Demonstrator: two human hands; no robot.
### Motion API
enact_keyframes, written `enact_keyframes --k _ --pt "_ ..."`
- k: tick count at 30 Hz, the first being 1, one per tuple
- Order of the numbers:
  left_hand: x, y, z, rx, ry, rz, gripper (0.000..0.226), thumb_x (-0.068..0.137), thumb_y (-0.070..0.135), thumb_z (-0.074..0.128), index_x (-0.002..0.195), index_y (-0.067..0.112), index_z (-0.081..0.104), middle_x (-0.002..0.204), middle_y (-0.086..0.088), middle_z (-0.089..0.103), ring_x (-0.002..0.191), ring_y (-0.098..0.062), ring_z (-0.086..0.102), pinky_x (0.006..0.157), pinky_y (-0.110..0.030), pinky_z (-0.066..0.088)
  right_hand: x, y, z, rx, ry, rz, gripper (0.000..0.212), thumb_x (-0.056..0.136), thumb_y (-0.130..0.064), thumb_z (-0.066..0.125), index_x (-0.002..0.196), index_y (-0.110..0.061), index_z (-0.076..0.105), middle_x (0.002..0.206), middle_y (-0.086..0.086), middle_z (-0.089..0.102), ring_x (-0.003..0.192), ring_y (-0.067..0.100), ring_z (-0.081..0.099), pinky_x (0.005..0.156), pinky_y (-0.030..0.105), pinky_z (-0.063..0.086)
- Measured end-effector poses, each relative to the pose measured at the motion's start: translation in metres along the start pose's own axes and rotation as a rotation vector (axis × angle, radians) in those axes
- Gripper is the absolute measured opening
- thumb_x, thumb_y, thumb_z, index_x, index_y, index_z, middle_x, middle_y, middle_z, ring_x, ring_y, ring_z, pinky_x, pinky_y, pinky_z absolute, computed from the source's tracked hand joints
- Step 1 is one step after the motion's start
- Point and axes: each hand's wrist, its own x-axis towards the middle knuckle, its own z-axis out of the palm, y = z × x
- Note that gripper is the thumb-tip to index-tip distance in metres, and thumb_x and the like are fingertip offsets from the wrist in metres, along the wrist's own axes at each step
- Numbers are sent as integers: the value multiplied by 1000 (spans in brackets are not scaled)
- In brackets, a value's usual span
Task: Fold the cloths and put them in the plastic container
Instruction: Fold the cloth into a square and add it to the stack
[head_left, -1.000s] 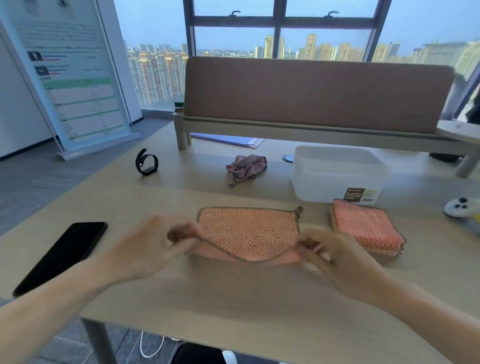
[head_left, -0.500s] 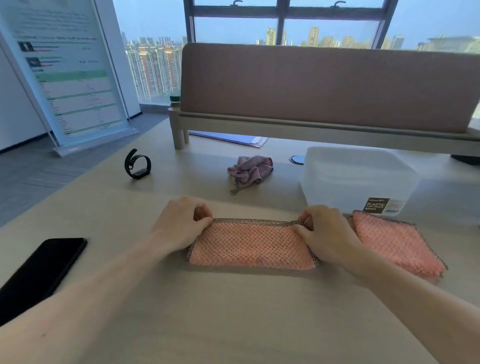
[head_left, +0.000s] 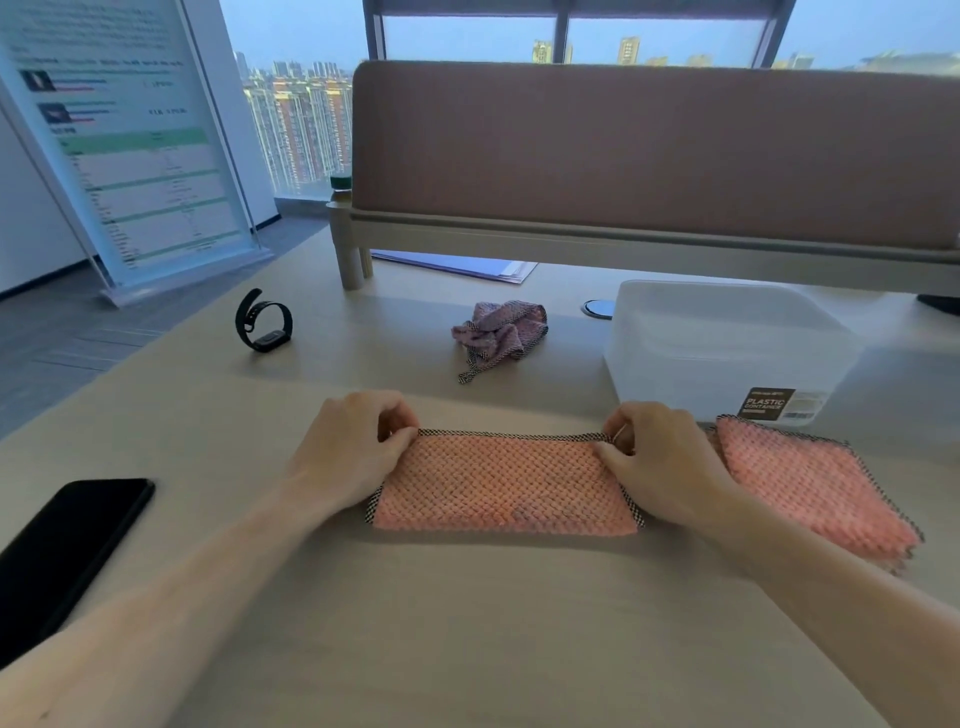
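A pink waffle cloth (head_left: 501, 486) with a black-and-white checked hem lies folded in half on the wooden table, a long rectangle in front of me. My left hand (head_left: 353, 447) pinches its far left corner and my right hand (head_left: 657, 457) pinches its far right corner. A second pink cloth (head_left: 810, 488) lies folded just to the right. A purple cloth (head_left: 501, 327) sits crumpled farther back. The translucent white plastic container (head_left: 727, 348) stands behind the right-hand folded cloth, and I see nothing inside it.
A black phone (head_left: 62, 545) lies at the left table edge and a black wristband (head_left: 262, 322) stands farther back. A brown desk divider (head_left: 649, 156) on a raised shelf closes off the far side, with papers (head_left: 457, 265) under it. A poster stand (head_left: 130, 145) is on the floor at left.
Both hands carried the cloth's near edge over to the far edge, folding it in half. Since half a second ago the hands have stayed at the far corners.
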Motion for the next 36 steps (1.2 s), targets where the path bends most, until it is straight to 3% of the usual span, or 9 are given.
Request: enact_keyframes --k 4,8,12,15,22,27,30,33,36 --pt "-5 9 -5 59 38 28 8 94 27 67 97 28 74 97 13 71 88 -6 66 81 -23 50 -4 -5 -8 -97 35 -45 21 92 -32 67 110 -23 62 100 -6 66 100 20 65 89 41 55" --pt "-15 49 8 185 43 280 35 99 30 51 132 23 61 133 5 62 120 -19 57 104 -37 42 -13 -39 1 -245 121 -318 41 101 -39 46 138 -22 49 135 -3 51 125 21 50 104 39 44" --pt "-29 58 44 373 -245 272 73 92 48 6 158 25 23 165 4 28 151 -17 26 122 -33 16 -27 -51 42 -231 -183 -357 80 89 -60 1 160 -26 20 166 -8 24 153 14 18 125 34 15" --pt "-26 34 41 360 -317 181 76 92 55 0 163 28 5 170 9 7 156 -9 3 125 -32 -4 -28 -25 42 -286 -249 -247 84 90 -67 -1 162 -23 -3 170 -8 -3 155 7 -8 127 34 -3" --pt "-27 -15 5 329 -386 -24 63 105 51 15 162 28 0 170 10 1 156 -8 -4 127 -37 -5 -37 -11 21 -336 -303 -70 85 96 -68 6 159 -15 -15 169 1 -17 155 13 -16 126 34 -8" --pt "-14 -6 -13 41 -198 -106 62 102 54 39 156 23 34 159 -3 38 148 -21 32 123 -38 23 -51 -45 15 -268 -117 -264 87 94 -72 4 157 -18 -22 163 -5 -30 150 14 -30 126 38 -12" --pt "-9 16 -13 240 -257 -33 49 91 51 63 126 17 60 125 -3 61 122 -21 53 101 -31 41 -63 -66 33 -214 -201 -344 95 83 -74 -8 160 -20 -16 167 -7 -21 152 13 -25 126 39 -11" --pt "5 29 -19 147 -350 -134 29 82 36 77 84 8 69 84 -1 64 82 -19 62 70 -29 45 -66 -65 48 -217 -237 -297 101 75 -76 -12 161 -22 -9 170 -8 -11 154 11 -17 126 39 -11" --pt "16 33 -27 0 -485 -236 19 83 22 77 76 7 67 79 -2 68 72 -16 62 65 -27 46 -64 -62 50 -216 -235 -295 101 76 -75 -14 162 -22 -6 170 -8 -9 155 11 -15 126 40 -9"
